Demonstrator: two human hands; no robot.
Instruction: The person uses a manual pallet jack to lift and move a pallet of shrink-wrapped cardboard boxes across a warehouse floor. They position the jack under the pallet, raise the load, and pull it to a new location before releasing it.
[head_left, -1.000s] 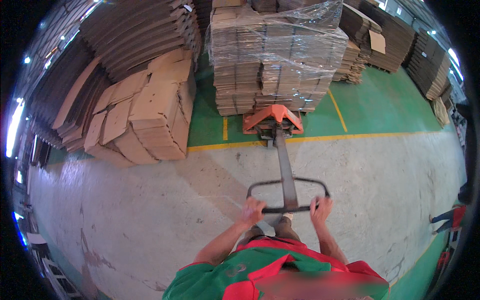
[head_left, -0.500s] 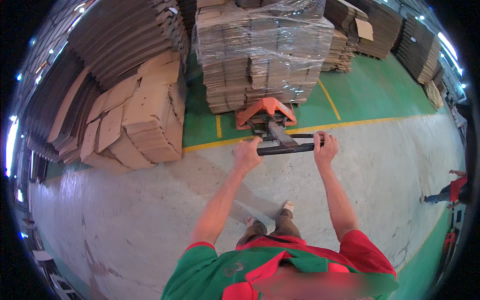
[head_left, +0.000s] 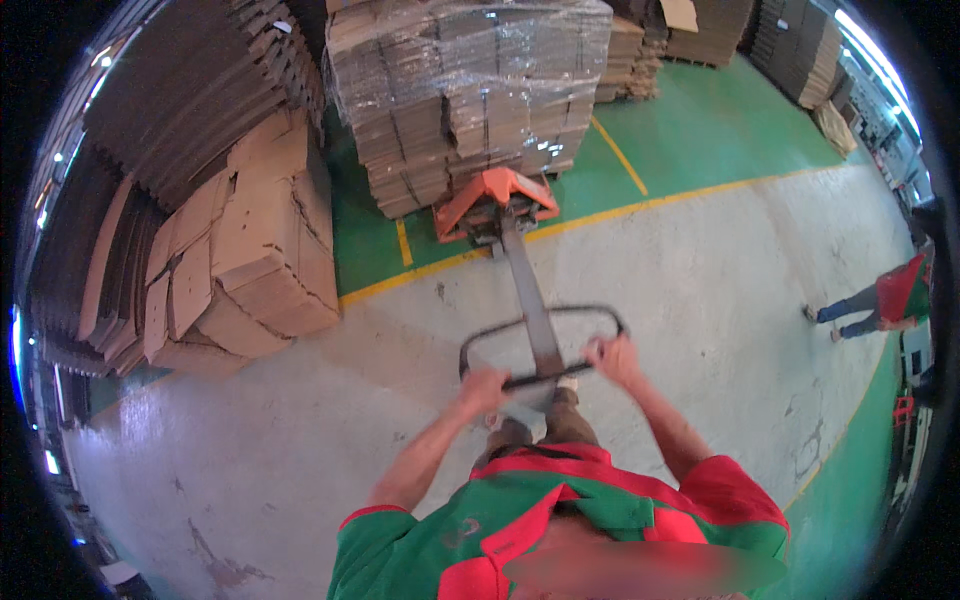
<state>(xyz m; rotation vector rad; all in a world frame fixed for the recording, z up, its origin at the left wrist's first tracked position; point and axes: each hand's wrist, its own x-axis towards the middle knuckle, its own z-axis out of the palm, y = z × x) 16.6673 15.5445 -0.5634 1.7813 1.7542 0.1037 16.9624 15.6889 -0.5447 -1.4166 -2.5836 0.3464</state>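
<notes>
Both the left hand (head_left: pixel 484 390) and right hand (head_left: pixel 613 358) curl around the black handle (head_left: pixel 545 379) of the orange pallet jack (head_left: pixel 497 184) at the wrapped cardboard stack's (head_left: pixel 470 105) base, where even, straight effort should serve best

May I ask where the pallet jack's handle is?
In the head view, the handle is just right of centre, gripped by the left hand and right hand.
</notes>
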